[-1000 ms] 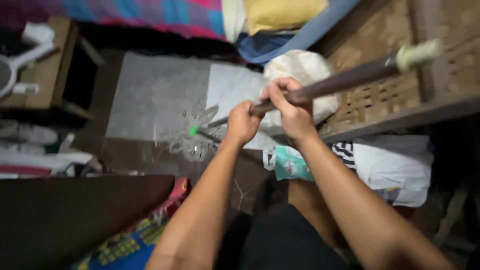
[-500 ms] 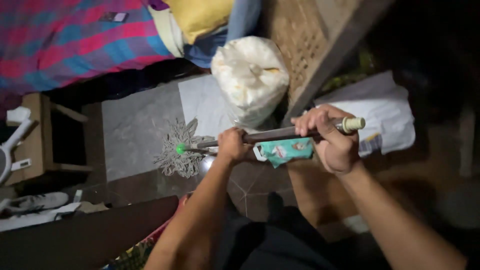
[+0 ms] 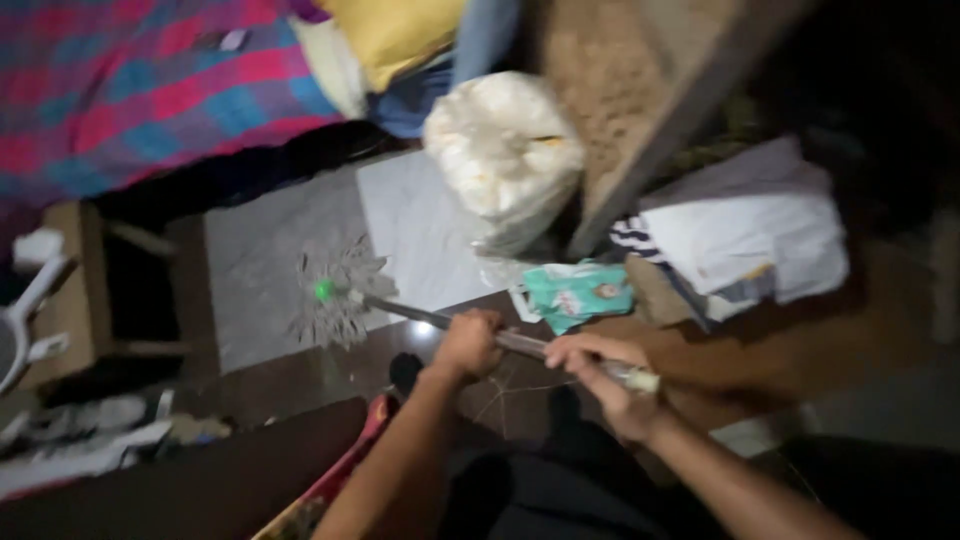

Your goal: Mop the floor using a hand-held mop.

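Two hands hold the mop handle (image 3: 440, 320), though dim light and blur hide the fingers' detail. The left hand (image 3: 468, 344) wraps it mid-shaft; the right hand (image 3: 600, 375) closes its grip near the pale top end. The grey stringy mop head (image 3: 335, 295), with its green collar, lies splayed on the floor. Beyond the handle sit a white sack (image 3: 505, 150) and a teal packet (image 3: 575, 292).

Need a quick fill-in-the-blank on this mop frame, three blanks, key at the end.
1. Both hands grip the mop handle; the left hand sits nearer the ___ end.
2. The mop head rests on the ___.
3. The connector joining the mop strands to the handle is ___.

Missing words: head; floor; green
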